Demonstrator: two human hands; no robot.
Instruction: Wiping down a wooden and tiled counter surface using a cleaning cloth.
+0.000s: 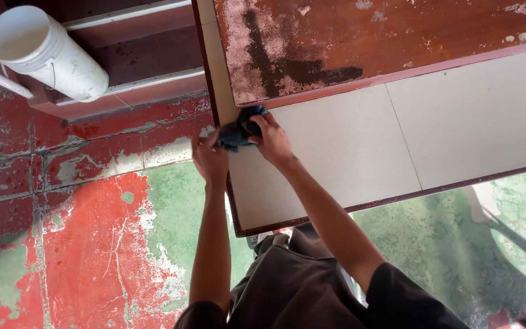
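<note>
A: Hands first, quick

B: Right hand [272, 139] is closed over a dark blue cloth [240, 129], fingers curled on top, pressing it against the corner of the worktop [336, 158]. Left hand [209, 159] sits at 8 o'clock of the cloth, fingers pinching its lower edge, hanging off the worktop's side

A: Where's the cloth exactly?

B: At the worktop's left edge, right where the pale tiled panel meets the worn red-brown board [348, 36] at 12 o'clock. Both hands bunch it, probably so it stays wadded against the edge instead of sliding off

A: Surroundings?

B: White plastic bucket [47, 52] lying on its side at 10 o'clock, well apart, beside a dark shelf frame [135, 36]. Floor [92, 231] below has peeling red paint over green. Person's dark trousers show at 6 o'clock

A: Anything unclear?

B: Can't tell if the cloth is wet
</note>
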